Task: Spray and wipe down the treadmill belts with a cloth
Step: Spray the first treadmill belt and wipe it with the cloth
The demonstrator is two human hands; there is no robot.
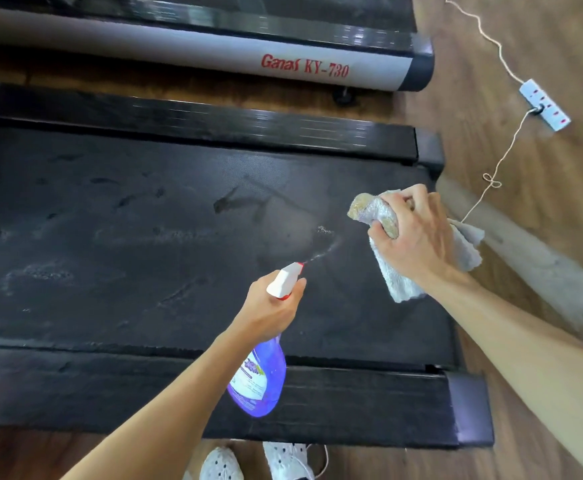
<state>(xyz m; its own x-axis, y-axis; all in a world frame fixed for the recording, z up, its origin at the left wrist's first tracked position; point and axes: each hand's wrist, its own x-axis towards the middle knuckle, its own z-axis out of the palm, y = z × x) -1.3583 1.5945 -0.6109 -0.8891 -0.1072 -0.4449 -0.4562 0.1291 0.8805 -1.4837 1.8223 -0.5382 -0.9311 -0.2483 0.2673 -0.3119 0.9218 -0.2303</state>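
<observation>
- Left hand [271,306] is gripping the neck of the spray bottle [259,379], fingers curled round it under the white-and-red trigger head; the purple body is hanging down over the near side rail [352,400] of the treadmill belt [127,237].
- Nozzle is pointing out across the belt — a thin mist is showing just off its tip, landing as a pale wet patch toward the belt's right end.
- Right hand [416,237] is holding a bunched grey cloth [401,282] over the right end of the belt, fingers wrapped round the wad (whether the cloth is touching the belt, cannot tell).
- Belt is lying black and streaked, with smeared marks toward its left half.
- Second treadmill [196,46], grey-sided with red "Ganas KY-730" lettering, is sitting beyond the belt's far rail.
- Power strip [544,105] and its pale cord are lying on the wood floor [525,188], off the belt's right end.
- White shoes [255,462] are showing on the floor — just this side of the near rail.
</observation>
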